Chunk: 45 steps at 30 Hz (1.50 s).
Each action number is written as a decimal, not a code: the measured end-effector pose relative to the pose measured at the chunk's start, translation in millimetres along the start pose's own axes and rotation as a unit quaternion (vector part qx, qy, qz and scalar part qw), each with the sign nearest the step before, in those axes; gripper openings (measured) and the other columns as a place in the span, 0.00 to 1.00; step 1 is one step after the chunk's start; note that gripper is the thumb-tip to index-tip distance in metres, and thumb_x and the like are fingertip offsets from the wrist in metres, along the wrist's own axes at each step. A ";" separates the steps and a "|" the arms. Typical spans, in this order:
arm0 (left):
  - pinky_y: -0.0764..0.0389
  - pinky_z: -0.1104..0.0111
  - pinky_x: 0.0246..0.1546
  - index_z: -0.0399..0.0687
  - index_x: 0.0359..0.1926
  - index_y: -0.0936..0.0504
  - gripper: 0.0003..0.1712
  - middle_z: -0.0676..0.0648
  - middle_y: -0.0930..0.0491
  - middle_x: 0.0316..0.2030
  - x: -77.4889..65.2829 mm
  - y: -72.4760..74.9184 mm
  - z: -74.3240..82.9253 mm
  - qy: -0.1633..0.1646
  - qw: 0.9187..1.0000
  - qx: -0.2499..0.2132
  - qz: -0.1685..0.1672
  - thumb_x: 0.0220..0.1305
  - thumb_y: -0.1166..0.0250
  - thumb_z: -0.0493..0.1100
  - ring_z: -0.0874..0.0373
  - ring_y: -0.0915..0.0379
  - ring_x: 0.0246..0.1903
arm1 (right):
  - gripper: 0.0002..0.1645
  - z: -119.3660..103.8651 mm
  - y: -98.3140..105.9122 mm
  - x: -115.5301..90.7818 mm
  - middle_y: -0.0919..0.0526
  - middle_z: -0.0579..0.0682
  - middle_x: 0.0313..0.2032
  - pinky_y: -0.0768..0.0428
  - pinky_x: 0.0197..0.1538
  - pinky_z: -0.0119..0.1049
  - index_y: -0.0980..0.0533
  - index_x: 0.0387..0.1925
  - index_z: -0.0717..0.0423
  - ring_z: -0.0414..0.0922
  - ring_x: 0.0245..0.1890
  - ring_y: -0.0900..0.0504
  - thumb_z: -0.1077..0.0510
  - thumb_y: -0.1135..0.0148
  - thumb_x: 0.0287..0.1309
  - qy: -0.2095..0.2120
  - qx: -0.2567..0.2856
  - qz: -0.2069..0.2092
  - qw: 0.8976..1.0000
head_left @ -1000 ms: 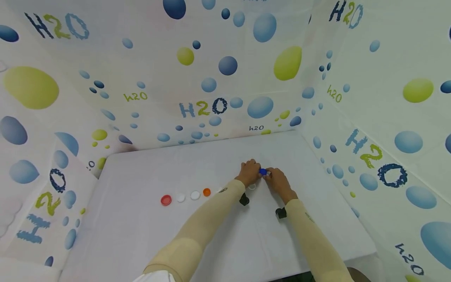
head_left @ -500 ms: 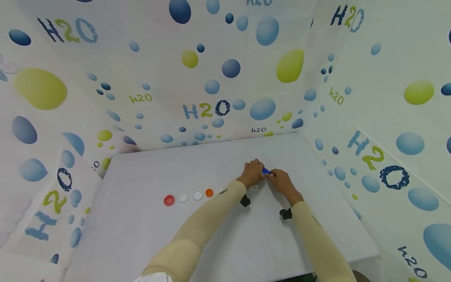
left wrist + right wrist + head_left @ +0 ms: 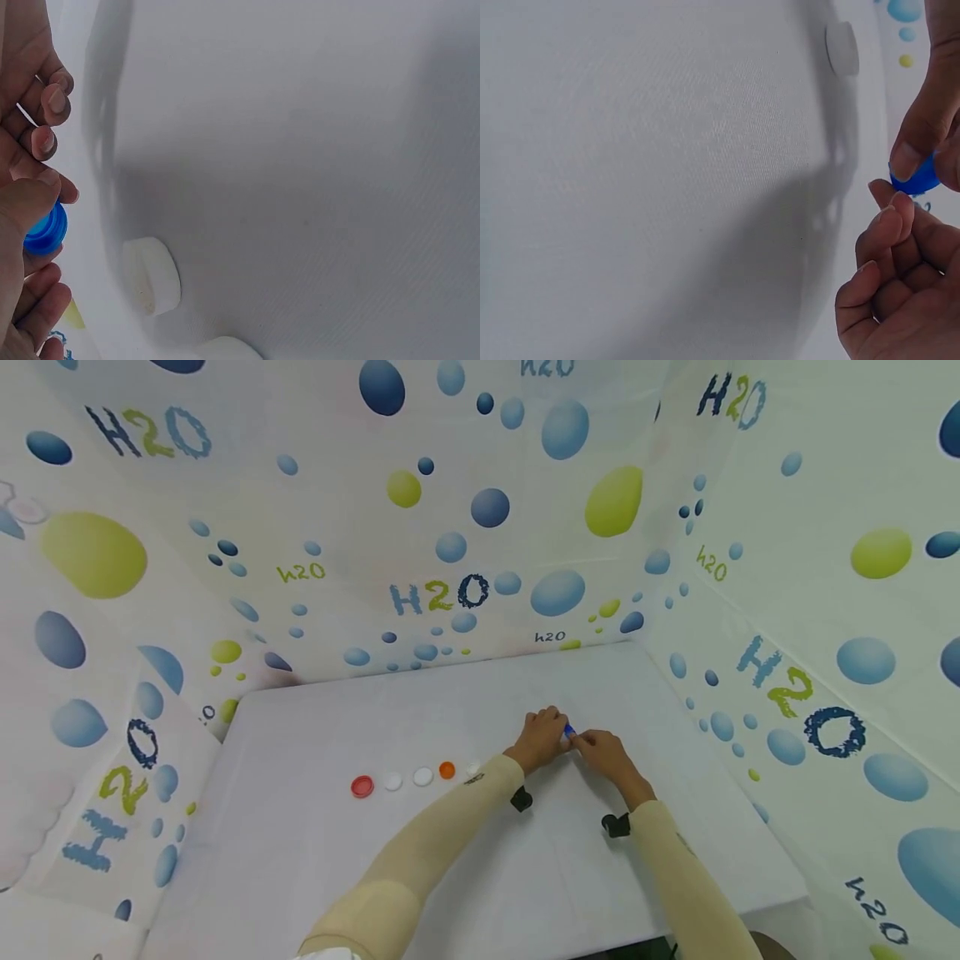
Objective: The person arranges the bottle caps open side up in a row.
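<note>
A blue bottle cap (image 3: 569, 732) is held between both hands above the white table. My left hand (image 3: 540, 740) pinches it, the thumb (image 3: 31, 201) laid across the cap in the left wrist view. My right hand (image 3: 604, 755) meets it from the other side, its fingertips at the cap's edge and the rest of its fingers (image 3: 879, 232) curled. The blue cap (image 3: 48, 234) shows its hollow side in the left wrist view. Near the hands a white cap (image 3: 154, 276) lies on the cloth.
To the left, caps lie in a row on the white tablecloth (image 3: 315, 860): a red one (image 3: 362, 787), white ones (image 3: 423, 776) and an orange one (image 3: 447, 769). My left forearm (image 3: 435, 860) passes close beside the row. A patterned curtain (image 3: 337, 510) hangs behind the table.
The blue cap has been turned and now shows narrower between the fingers. Both hands have shifted slightly towards me, and the right wrist has swung a little outward. The row of caps is unchanged.
</note>
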<state>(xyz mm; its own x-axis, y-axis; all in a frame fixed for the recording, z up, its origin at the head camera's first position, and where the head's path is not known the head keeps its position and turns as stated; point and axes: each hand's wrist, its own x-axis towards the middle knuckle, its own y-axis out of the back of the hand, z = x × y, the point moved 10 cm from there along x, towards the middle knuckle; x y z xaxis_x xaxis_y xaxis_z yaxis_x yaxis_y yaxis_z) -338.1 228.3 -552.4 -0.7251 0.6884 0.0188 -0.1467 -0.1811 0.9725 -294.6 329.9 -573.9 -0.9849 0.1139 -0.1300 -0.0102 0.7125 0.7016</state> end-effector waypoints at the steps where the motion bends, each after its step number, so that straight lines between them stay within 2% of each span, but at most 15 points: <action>1: 0.29 0.56 0.60 0.49 0.56 0.19 0.22 0.48 0.23 0.56 -0.3 -0.5 0.5 -0.001 1.000 0.000 0.002 0.76 0.37 0.60 0.54 0.26 0.55 | 0.30 0.4 -0.3 -0.7 0.13 0.60 0.46 0.19 0.45 0.45 0.17 0.55 0.67 0.51 0.42 0.18 0.43 0.48 0.79 -0.002 0.000 -0.002 1.000; 9: 0.30 0.56 0.62 0.51 0.54 0.17 0.19 0.49 0.23 0.57 -2.1 -0.1 7.3 -0.020 1.000 0.022 0.004 0.74 0.33 0.58 0.54 0.26 0.57 | 0.33 2.4 -1.6 -5.7 0.12 0.60 0.49 0.19 0.48 0.46 0.15 0.53 0.66 0.52 0.46 0.18 0.39 0.45 0.76 -0.015 -0.008 -0.015 1.000; 14: 0.31 0.56 0.65 0.51 0.55 0.17 0.19 0.50 0.24 0.58 -6.0 2.5 11.0 -0.025 0.999 0.023 -0.001 0.75 0.35 0.57 0.54 0.27 0.58 | 0.34 4.2 0.7 -6.7 0.13 0.60 0.49 0.20 0.45 0.45 0.15 0.53 0.66 0.52 0.44 0.18 0.39 0.45 0.76 -0.013 -0.009 -0.013 1.000; 22: 0.30 0.56 0.64 0.49 0.57 0.16 0.22 0.49 0.23 0.58 -13.0 5.2 9.0 -0.019 1.000 0.005 0.006 0.76 0.37 0.59 0.54 0.26 0.60 | 0.30 3.5 2.5 -6.9 0.18 0.56 0.37 0.26 0.35 0.38 0.23 0.65 0.61 0.47 0.32 0.24 0.43 0.41 0.77 0.022 -0.003 0.015 1.000; 26: 0.30 0.56 0.64 0.49 0.56 0.16 0.22 0.48 0.23 0.58 -14.2 3.1 6.6 -0.020 1.000 -0.002 0.003 0.76 0.36 0.59 0.53 0.26 0.60 | 0.25 -1.8 1.4 -10.1 0.16 0.57 0.42 0.23 0.40 0.41 0.22 0.65 0.60 0.50 0.39 0.21 0.50 0.39 0.76 0.059 -0.006 0.017 0.998; 31: 0.30 0.55 0.64 0.49 0.55 0.15 0.24 0.48 0.23 0.58 -14.1 -3.7 0.8 -0.013 1.000 -0.006 -0.008 0.75 0.36 0.62 0.54 0.26 0.59 | 0.21 -4.9 -4.5 -12.7 0.16 0.60 0.45 0.19 0.52 0.52 0.21 0.63 0.62 0.56 0.48 0.18 0.60 0.37 0.74 0.084 -0.024 0.000 0.996; 34: 0.30 0.55 0.64 0.49 0.55 0.14 0.24 0.49 0.23 0.58 -13.8 -6.8 -1.4 -0.010 1.000 -0.010 -0.011 0.74 0.35 0.62 0.54 0.26 0.59 | 0.21 -3.2 -7.5 -12.0 0.17 0.61 0.44 0.19 0.54 0.56 0.21 0.63 0.64 0.57 0.48 0.18 0.63 0.39 0.73 0.083 -0.029 -0.009 0.996; 38: 0.30 0.55 0.63 0.50 0.56 0.14 0.24 0.49 0.23 0.57 -12.9 -10.2 -2.4 -0.011 1.000 -0.011 -0.011 0.73 0.34 0.62 0.54 0.26 0.59 | 0.20 -1.0 -9.7 -10.7 0.17 0.61 0.43 0.19 0.55 0.55 0.20 0.62 0.65 0.57 0.48 0.18 0.65 0.40 0.72 0.078 -0.037 -0.008 0.996; 45: 0.30 0.55 0.64 0.55 0.58 0.13 0.24 0.50 0.23 0.59 -14.6 -14.6 -2.1 -0.013 0.999 0.022 -0.019 0.74 0.36 0.64 0.54 0.26 0.60 | 0.17 -6.6 -13.0 -14.2 0.18 0.62 0.42 0.19 0.53 0.55 0.20 0.58 0.69 0.58 0.46 0.18 0.65 0.40 0.72 0.089 -0.044 -0.009 0.995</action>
<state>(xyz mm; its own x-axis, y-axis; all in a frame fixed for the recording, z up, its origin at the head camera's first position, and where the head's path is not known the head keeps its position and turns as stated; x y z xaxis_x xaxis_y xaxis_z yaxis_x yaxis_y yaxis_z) -326.8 219.4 -567.3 -0.7013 0.7128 -0.0130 -0.1440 -0.1238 0.9818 -281.6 314.4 -576.4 -0.9993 -0.0287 -0.0231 -0.0362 0.6494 0.7596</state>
